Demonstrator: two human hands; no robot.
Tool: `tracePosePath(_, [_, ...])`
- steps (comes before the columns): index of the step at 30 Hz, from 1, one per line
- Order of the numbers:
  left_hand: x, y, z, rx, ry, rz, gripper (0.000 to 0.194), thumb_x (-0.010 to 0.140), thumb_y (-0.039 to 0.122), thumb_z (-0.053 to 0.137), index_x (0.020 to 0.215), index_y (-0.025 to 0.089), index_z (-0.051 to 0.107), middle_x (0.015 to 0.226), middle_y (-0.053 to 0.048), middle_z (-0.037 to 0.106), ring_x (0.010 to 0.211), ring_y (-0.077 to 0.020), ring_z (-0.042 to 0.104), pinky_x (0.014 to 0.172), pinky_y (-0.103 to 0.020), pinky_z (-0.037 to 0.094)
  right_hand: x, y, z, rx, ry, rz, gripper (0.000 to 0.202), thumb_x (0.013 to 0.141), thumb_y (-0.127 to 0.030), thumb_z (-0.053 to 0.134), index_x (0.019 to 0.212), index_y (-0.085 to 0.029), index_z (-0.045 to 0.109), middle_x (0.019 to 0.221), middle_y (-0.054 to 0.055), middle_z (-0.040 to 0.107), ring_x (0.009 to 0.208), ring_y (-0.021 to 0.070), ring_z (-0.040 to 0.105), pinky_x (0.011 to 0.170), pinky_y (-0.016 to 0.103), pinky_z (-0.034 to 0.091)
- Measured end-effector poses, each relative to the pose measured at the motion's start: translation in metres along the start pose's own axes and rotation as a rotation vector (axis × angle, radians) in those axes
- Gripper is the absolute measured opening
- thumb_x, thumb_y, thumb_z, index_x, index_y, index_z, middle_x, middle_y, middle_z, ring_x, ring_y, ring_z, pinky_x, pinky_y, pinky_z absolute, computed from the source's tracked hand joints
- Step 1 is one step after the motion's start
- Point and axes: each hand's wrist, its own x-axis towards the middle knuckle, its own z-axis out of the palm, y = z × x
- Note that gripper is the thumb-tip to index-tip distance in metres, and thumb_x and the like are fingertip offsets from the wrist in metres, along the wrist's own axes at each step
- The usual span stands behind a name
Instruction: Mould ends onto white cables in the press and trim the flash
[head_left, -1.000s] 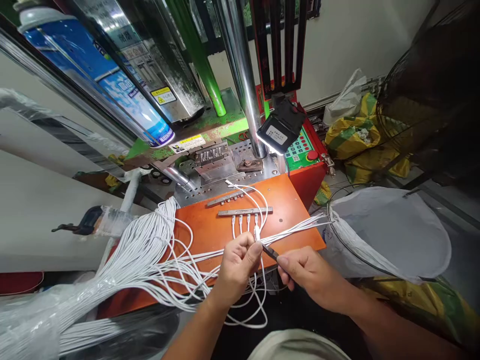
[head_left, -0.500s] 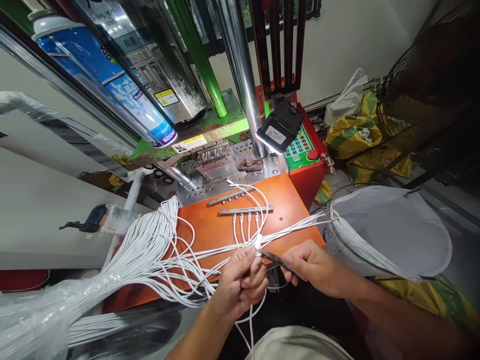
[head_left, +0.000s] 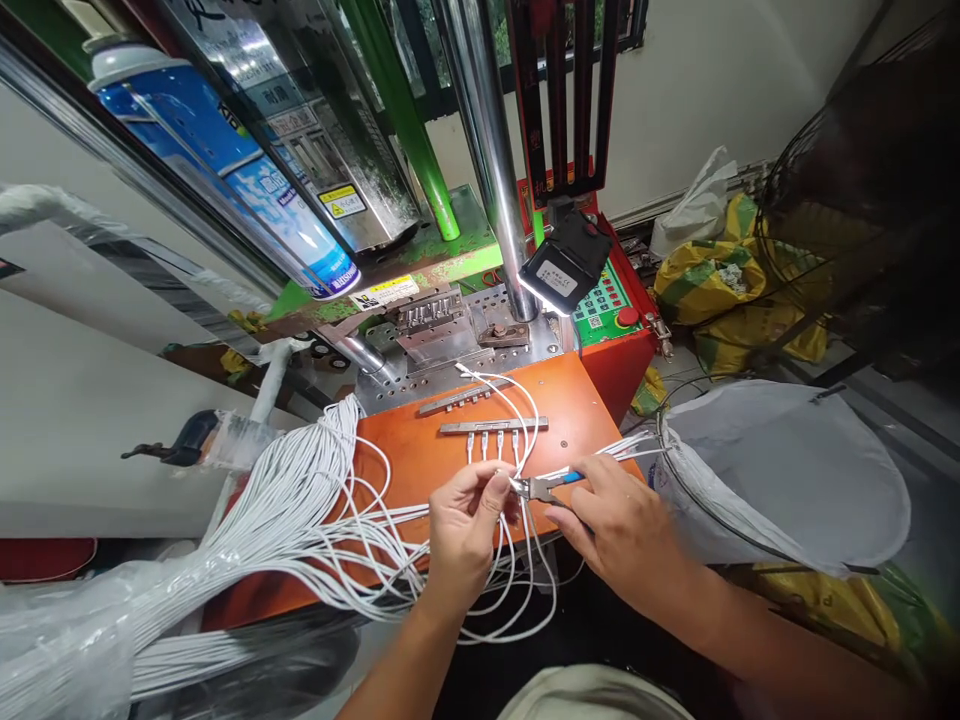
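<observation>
Over the front of the orange table, my left hand pinches the end of a white cable between thumb and fingers. Its tip is mostly hidden by the fingertips. My right hand is wrapped round blue-handled pliers, whose jaws meet the cable end at my left fingertips. Whether the jaws are fully closed is too small to tell. Just beyond the hands lies a metal bar with several white cable plugs along its near side. Behind it rests a second metal bar.
A thick bundle of white cables spreads from the left onto the table. Behind stands a press with a metal bed, a lamp and a red control box. A blue spray can hangs upper left; a white-lined hoop bin stands right.
My left hand has turned and risen slightly. My right hand has moved up, bringing the pliers to a flatter angle with the blue handle showing. The cable loops now hang lower right, below the hands.
</observation>
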Motion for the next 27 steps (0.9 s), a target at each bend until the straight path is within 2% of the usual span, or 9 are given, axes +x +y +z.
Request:
tracePosePath(4, [-0.001, 0.001, 0.000, 0.053, -0.018, 0.031, 0.020, 0.102, 0.035, 0.068, 0.109, 0.018, 0.077, 0.080, -0.003, 0.068, 0.070, -0.0144, 0.063, 0.064, -0.026, 0.054, 0.001, 0.001, 0.007, 0.019, -0.035, 0.021, 0.044, 0.112, -0.043, 0.045, 0.080, -0.020, 0.065, 0.088, 0.006, 0.062, 0.081, 0.0194, 0.058, 0.070, 0.032, 0.037])
tracePosePath(7, [0.002, 0.006, 0.002, 0.123, -0.034, 0.054, 0.021, 0.102, 0.037, 0.068, 0.106, 0.017, 0.075, 0.079, -0.003, 0.067, 0.068, -0.0133, 0.061, 0.063, -0.024, 0.052, 0.001, 0.003, 0.006, 0.223, -0.149, 0.067, 0.054, 0.114, -0.045, 0.037, 0.072, -0.019, 0.058, 0.079, 0.003, 0.061, 0.071, 0.0153, 0.055, 0.064, 0.031, 0.033])
tracePosePath(11, [0.009, 0.012, 0.006, 0.181, -0.041, 0.074, 0.024, 0.093, 0.037, 0.080, 0.091, 0.017, 0.067, 0.075, 0.000, 0.063, 0.066, -0.0116, 0.059, 0.062, -0.022, 0.049, 0.000, 0.003, 0.003, 0.575, -0.264, 0.216, 0.060, 0.112, -0.054, 0.038, 0.066, -0.018, 0.053, 0.067, 0.001, 0.057, 0.064, 0.0126, 0.050, 0.061, 0.029, 0.032])
tracePosePath(15, [0.016, 0.010, 0.006, 0.115, -0.134, 0.004, 0.025, 0.098, 0.037, 0.074, 0.088, 0.015, 0.068, 0.075, -0.003, 0.067, 0.065, -0.0130, 0.061, 0.063, -0.024, 0.051, -0.003, 0.003, 0.008, 1.141, -0.491, 0.445, 0.068, 0.105, -0.069, 0.043, 0.065, -0.016, 0.060, 0.058, 0.001, 0.059, 0.048, 0.0086, 0.044, 0.047, 0.024, 0.029])
tracePosePath(18, [0.018, 0.003, 0.005, -0.054, -0.166, -0.064, 0.028, 0.096, 0.040, 0.076, 0.088, 0.014, 0.068, 0.075, -0.004, 0.068, 0.062, -0.0135, 0.062, 0.061, -0.025, 0.051, -0.007, 0.004, 0.015, 1.569, -0.644, 0.568, 0.071, 0.098, -0.077, 0.049, 0.055, -0.020, 0.043, 0.059, 0.003, 0.059, 0.044, 0.0092, 0.049, 0.035, 0.021, 0.018])
tracePosePath(20, [0.018, 0.000, 0.007, -0.158, -0.163, -0.130, 0.031, 0.094, 0.042, 0.078, 0.086, 0.014, 0.068, 0.072, -0.002, 0.066, 0.057, -0.0123, 0.059, 0.056, -0.024, 0.048, -0.008, 0.004, 0.018, 1.679, -0.671, 0.607, 0.072, 0.096, -0.078, 0.051, 0.053, -0.022, 0.035, 0.060, 0.004, 0.059, 0.047, 0.0112, 0.054, 0.033, 0.020, 0.016])
tracePosePath(21, [0.018, -0.001, 0.009, -0.188, -0.155, -0.158, 0.031, 0.094, 0.043, 0.078, 0.085, 0.015, 0.068, 0.070, -0.001, 0.065, 0.055, -0.0116, 0.058, 0.053, -0.023, 0.047, -0.007, 0.004, 0.018, 1.643, -0.666, 0.603, 0.072, 0.097, -0.079, 0.048, 0.054, -0.022, 0.037, 0.060, 0.003, 0.059, 0.046, 0.0110, 0.053, 0.033, 0.021, 0.017])
tracePosePath(23, [0.016, -0.001, 0.012, -0.202, -0.129, -0.194, 0.030, 0.096, 0.042, 0.076, 0.086, 0.016, 0.067, 0.067, 0.000, 0.063, 0.053, -0.0108, 0.057, 0.051, -0.021, 0.045, -0.006, 0.003, 0.015, 1.395, -0.582, 0.537, 0.072, 0.101, -0.077, 0.041, 0.059, -0.019, 0.049, 0.061, 0.003, 0.059, 0.047, 0.0104, 0.049, 0.039, 0.022, 0.025])
tracePosePath(27, [0.013, -0.002, 0.019, -0.140, -0.012, -0.145, 0.025, 0.101, 0.039, 0.070, 0.088, 0.017, 0.065, 0.071, 0.002, 0.063, 0.057, -0.0103, 0.058, 0.056, -0.021, 0.048, -0.006, -0.004, 0.007, 0.532, -0.219, 0.316, 0.064, 0.111, -0.060, 0.035, 0.074, -0.018, 0.066, 0.075, 0.005, 0.061, 0.068, 0.0158, 0.055, 0.062, 0.029, 0.037])
